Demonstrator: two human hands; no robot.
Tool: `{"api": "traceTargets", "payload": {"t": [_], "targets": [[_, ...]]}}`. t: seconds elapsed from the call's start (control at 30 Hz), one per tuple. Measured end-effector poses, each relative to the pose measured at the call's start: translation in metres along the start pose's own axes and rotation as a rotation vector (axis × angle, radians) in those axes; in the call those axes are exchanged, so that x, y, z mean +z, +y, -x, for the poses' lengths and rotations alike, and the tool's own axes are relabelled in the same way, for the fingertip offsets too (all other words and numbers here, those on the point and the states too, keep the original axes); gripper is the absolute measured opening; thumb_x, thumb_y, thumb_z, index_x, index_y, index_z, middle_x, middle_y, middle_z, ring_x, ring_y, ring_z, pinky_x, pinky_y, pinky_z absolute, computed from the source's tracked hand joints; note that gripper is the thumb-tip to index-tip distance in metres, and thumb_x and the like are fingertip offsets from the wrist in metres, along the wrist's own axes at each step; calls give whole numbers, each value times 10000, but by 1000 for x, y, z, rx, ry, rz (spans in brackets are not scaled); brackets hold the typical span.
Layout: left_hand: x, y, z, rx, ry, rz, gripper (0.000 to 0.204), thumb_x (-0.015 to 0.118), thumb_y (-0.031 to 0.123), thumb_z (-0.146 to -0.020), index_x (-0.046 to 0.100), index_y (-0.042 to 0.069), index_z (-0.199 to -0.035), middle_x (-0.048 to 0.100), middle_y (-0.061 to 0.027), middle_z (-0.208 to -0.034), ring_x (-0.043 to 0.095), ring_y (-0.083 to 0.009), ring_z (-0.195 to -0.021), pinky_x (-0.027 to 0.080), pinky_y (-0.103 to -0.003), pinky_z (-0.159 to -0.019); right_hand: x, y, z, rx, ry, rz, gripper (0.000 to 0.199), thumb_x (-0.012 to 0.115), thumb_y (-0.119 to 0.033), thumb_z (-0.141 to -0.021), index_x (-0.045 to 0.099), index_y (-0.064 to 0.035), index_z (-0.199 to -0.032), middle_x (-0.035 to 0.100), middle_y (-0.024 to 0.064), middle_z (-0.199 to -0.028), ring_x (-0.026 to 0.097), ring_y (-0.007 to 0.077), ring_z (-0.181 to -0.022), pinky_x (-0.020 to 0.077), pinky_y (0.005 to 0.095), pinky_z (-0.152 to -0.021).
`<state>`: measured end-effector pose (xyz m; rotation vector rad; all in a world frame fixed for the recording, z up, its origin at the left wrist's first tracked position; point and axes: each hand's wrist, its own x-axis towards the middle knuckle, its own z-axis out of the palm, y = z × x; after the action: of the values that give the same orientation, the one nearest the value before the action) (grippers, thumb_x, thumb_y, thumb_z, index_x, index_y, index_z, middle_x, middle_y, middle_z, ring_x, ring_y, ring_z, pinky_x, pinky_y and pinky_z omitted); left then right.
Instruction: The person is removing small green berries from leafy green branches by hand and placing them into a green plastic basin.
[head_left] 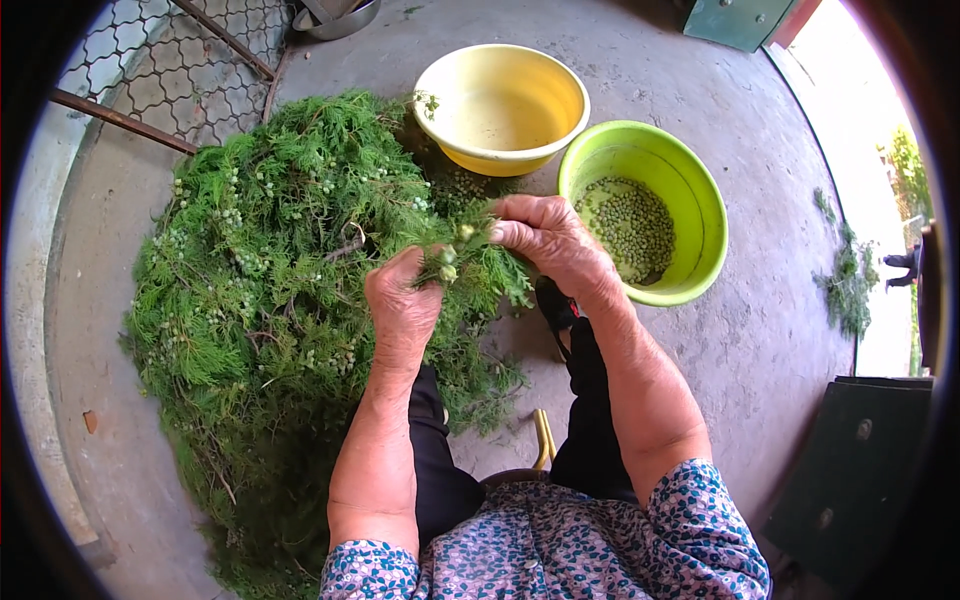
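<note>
My left hand (402,292) is closed round a small green conifer sprig (478,262) that bears pale green cones. Across from it, my right hand (548,232) pinches with thumb and forefinger at the sprig's upper end, by the cones (450,262); whether a cone sits between those fingertips I cannot make out. A large heap of cut conifer branches (250,270), dotted with pale cones, spreads over the floor to the left of my hands. Just beyond my right hand stands a lime green basin (708,215) with many small round green cones (630,228) in its bottom.
A yellow basin (510,100) stands farther off, beside the green one. Metal mesh (190,70) leans at the far left, near a metal pan (345,22). Loose sprigs (848,280) lie on the concrete floor (760,340) at right. Dark green panels (850,470) stand at the lower right.
</note>
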<state>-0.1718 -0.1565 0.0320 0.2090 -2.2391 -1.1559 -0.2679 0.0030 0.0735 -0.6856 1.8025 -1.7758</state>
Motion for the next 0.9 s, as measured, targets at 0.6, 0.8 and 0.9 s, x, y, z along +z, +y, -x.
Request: {"api": "traceTargets", "payload": {"t": [0.6, 0.8, 0.9], "targets": [[-13, -2, 7, -286, -128, 345, 147, 602, -55, -714, 663, 21, -824, 571, 4, -590, 440, -41, -525, 342, -222, -465, -9, 16, -7, 122, 126, -439, 179, 663, -212, -786, 626, -61, -873, 524, -20, -618, 439, 46, -507, 332, 175, -426], [-13, 9, 3, -252, -296, 130, 252, 614, -101, -693, 646, 10, -918, 645, -7, -777, 564, -68, -688, 466, -230, -623, -2, 15, -4, 150, -213, -255, 284, 707, -241, -742, 650, -23, -915, 536, -49, -628, 389, 26, -486, 321, 189, -429], [-8, 13, 3, -214, -166, 288, 135, 637, 29, -752, 657, 57, -883, 635, -28, -697, 530, -65, -601, 419, -233, -531, 1, 16, -4, 40, -133, -131, 253, 705, -229, -746, 657, -20, -882, 528, -45, -614, 393, 23, -489, 320, 188, -431]]}}
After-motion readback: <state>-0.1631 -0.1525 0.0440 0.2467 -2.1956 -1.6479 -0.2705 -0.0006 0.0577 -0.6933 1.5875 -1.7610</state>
